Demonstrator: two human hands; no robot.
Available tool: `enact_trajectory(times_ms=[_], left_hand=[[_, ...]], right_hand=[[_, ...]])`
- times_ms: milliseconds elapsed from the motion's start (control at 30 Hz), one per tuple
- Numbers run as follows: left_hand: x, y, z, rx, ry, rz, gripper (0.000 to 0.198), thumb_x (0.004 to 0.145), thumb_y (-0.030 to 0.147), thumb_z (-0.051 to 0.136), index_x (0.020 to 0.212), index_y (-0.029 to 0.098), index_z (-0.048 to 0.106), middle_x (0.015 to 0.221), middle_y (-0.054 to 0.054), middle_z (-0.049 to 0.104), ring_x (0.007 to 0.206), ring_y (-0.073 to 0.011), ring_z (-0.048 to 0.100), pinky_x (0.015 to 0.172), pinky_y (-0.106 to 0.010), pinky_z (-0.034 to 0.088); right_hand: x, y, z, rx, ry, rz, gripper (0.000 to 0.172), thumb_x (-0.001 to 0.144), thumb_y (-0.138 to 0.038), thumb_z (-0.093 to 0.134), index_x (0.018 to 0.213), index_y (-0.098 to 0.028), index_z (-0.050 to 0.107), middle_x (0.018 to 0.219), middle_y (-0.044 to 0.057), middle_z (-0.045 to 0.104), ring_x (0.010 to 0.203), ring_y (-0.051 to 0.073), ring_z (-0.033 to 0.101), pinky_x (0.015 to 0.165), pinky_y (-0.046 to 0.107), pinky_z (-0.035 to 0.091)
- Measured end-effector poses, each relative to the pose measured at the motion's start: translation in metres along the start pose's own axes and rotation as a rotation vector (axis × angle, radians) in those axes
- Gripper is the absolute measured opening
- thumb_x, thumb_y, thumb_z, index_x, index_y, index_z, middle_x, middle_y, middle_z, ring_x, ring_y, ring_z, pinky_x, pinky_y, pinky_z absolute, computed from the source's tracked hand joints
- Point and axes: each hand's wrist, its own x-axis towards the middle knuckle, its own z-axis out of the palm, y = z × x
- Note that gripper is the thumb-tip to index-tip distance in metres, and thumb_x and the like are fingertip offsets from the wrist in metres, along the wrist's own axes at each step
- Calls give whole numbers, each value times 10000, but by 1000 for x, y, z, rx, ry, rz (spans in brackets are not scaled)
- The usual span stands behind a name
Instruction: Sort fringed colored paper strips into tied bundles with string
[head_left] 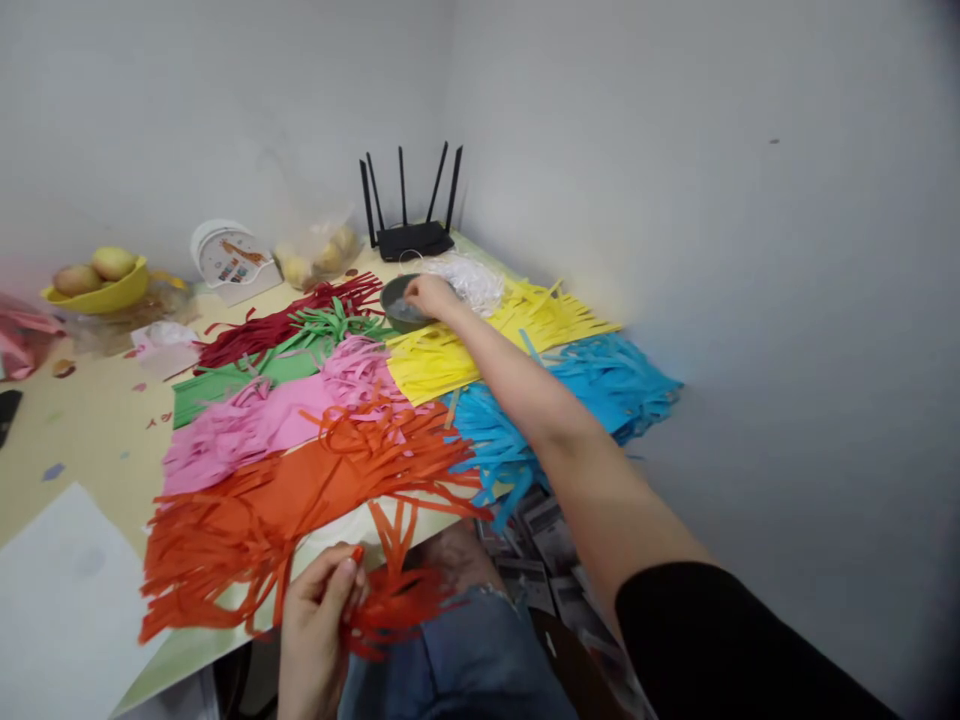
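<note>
My left hand (pixel 319 620) is low in front of me, its fingers pinched on a bunch of orange paper strips (pixel 397 600) over my lap. My right hand (pixel 429 296) reaches far across the table and its curled fingers dip into a small grey bowl (pixel 396 302); what they touch inside is hidden. Between the hands lie fringed paper sheets: orange (pixel 300 490), pink (pixel 277 415), green (pixel 247 375), dark red (pixel 277 320), yellow (pixel 480 340) and blue (pixel 592 385).
A black router (pixel 412 238) stands in the wall corner, with white shredded material (pixel 472 280) beside the bowl. At the left are a yellow bowl of fruit (pixel 97 285), a white round scale (pixel 225 255), a clear bag (pixel 319 255) and a white sheet (pixel 60 600).
</note>
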Motion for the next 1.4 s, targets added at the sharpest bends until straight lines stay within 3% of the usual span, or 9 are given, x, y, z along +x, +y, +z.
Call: enact_trajectory(times_ms=[133, 300, 400, 533, 667, 767, 867, 1033, 1400], left_hand=[[-6, -2, -6, 3, -3, -14, 475, 619, 571, 864, 695, 130, 705, 499, 39, 451, 459, -52, 348, 476, -186, 295], [-5, -7, -10, -17, -33, -11, 437, 664, 538, 854, 708, 133, 697, 508, 35, 480, 462, -50, 356, 493, -190, 313], [-2, -6, -9, -38, -63, 9, 410, 690, 517, 845, 727, 133, 704, 510, 33, 498, 457, -50, 370, 491, -187, 318], [9, 1, -4, -68, -1, 90, 384, 668, 482, 868, 721, 135, 710, 561, 10, 582, 471, -55, 425, 491, -183, 349], [22, 12, 3, -132, 100, 218, 344, 656, 437, 878, 756, 149, 720, 598, 7, 634, 486, -66, 464, 503, -187, 391], [27, 21, 10, -88, 158, 354, 278, 730, 406, 831, 791, 153, 732, 627, 6, 652, 522, -79, 508, 542, -197, 422], [25, 28, 17, 30, 223, 494, 223, 806, 380, 770, 845, 162, 750, 697, -11, 695, 611, -105, 595, 623, -212, 478], [7, 31, 21, 161, 277, 621, 164, 840, 324, 723, 842, 162, 750, 782, -34, 745, 723, -135, 683, 732, -240, 542], [-25, 22, -4, 547, 258, 871, 110, 902, 237, 657, 857, 172, 734, 815, -23, 744, 748, -124, 679, 742, -218, 515]], right_hand=[[41, 21, 17, -102, -191, 58, 257, 789, -81, 692, 1018, -11, 784, 1136, 265, 735, 1103, 338, 696, 982, 349, 499], [44, 26, 33, -110, -280, 13, 177, 754, -54, 704, 893, -74, 813, 980, 160, 787, 979, 261, 725, 943, 280, 497], [42, 31, 34, -48, -197, -2, 233, 776, -19, 639, 929, -76, 804, 988, 143, 785, 984, 225, 714, 934, 249, 484], [28, 27, 27, 58, 33, -3, 383, 889, -65, 484, 1217, -31, 679, 1180, 187, 726, 1099, 203, 678, 985, 283, 480], [-23, -9, 33, 703, 194, -90, 381, 876, -187, 576, 1252, -125, 583, 1108, 106, 738, 917, 147, 712, 857, 283, 556], [-91, -51, 53, 1242, 99, -214, 385, 738, -348, 780, 1062, -207, 625, 877, -2, 730, 817, 135, 701, 783, 268, 576], [-164, -87, 73, 1476, -58, -207, 432, 680, -395, 844, 1023, -224, 646, 837, -22, 718, 807, 128, 701, 797, 269, 588], [-235, -115, 95, 1560, -130, -131, 388, 714, -370, 836, 1021, -232, 644, 831, -20, 728, 802, 133, 715, 813, 288, 601], [-281, -127, 96, 1431, 12, -192, 287, 762, -373, 816, 962, -226, 671, 898, 6, 760, 873, 153, 744, 834, 295, 620]])
